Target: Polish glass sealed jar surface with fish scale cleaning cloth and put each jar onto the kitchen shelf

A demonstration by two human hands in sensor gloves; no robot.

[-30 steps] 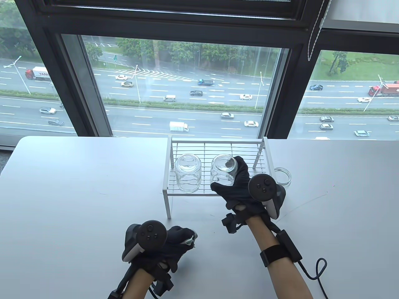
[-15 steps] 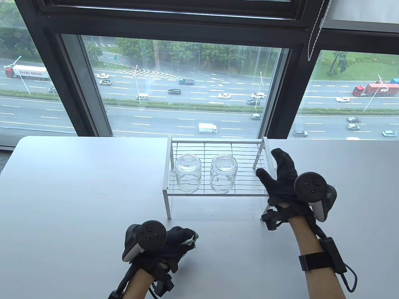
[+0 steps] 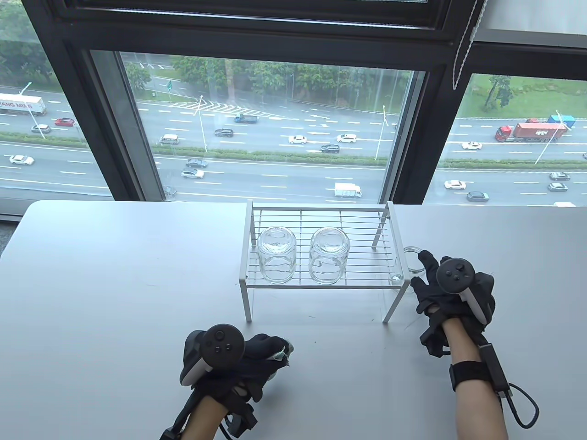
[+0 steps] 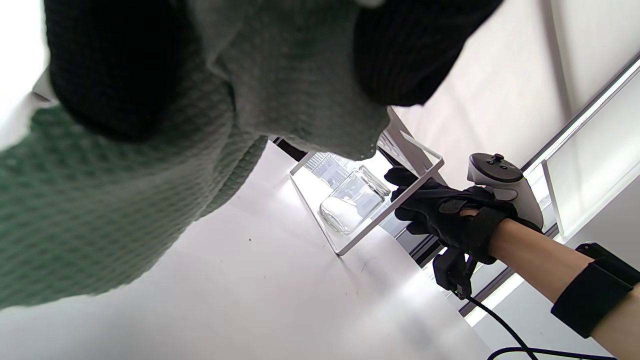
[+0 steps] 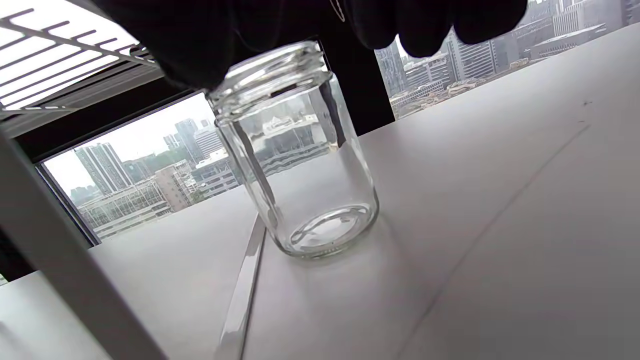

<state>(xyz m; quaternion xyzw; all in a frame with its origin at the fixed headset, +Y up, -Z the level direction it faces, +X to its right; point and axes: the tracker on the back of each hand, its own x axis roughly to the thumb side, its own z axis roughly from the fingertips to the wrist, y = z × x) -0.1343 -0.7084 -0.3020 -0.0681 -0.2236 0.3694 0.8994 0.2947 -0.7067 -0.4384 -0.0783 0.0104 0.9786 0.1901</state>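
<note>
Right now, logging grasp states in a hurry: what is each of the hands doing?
Left hand: grips the green cleaning cloth.
Right hand: fingers at the rim of the jar on the table; grasp cannot be told.

A second ago my right hand (image 3: 451, 288) was wrapped around the second jar (image 3: 329, 256) on the shelf (image 3: 321, 279), middle of the frame. I let go, swung right past the shelf's end with fingers spread, and dropped to the third jar (image 5: 297, 160) on the table (image 3: 114, 284), fingers over its rim.
</note>
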